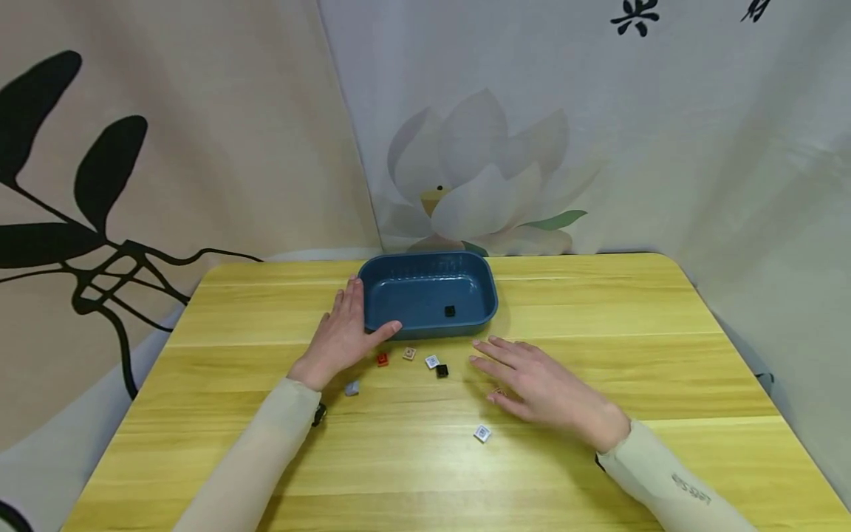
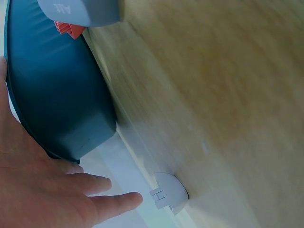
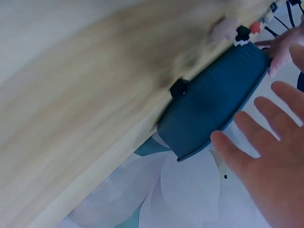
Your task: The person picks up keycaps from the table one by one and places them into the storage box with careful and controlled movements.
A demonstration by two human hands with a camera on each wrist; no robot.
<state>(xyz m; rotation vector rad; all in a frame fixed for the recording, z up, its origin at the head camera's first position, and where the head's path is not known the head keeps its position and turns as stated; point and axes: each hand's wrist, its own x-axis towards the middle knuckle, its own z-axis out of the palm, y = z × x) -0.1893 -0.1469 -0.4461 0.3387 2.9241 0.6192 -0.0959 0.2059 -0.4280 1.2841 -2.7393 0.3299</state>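
Observation:
A dark blue tray (image 1: 425, 331) stands at the back of the table with a small black keycap (image 1: 450, 311) inside. My left hand (image 1: 342, 332) lies along its left side, fingers extended at the rim and thumb stretched over the front left corner. Before the tray lie a red keycap (image 1: 382, 360), a beige keycap (image 1: 409, 354), a white keycap (image 1: 432, 361) and a black keycap (image 1: 442, 371). Close to my left wrist sits a grey keycap (image 2: 85, 10) lettered Alt. My right hand (image 1: 532, 380), fingers spread and holding nothing, is above the table, partly covering an orange-beige keycap (image 1: 499, 391).
Another white keycap (image 1: 482, 434) lies nearer the front, left of my right forearm. A pale rounded plastic piece (image 2: 172, 194) shows at the table edge in the left wrist view. Behind the wooden table (image 1: 665, 340) hangs a printed curtain (image 1: 266, 148).

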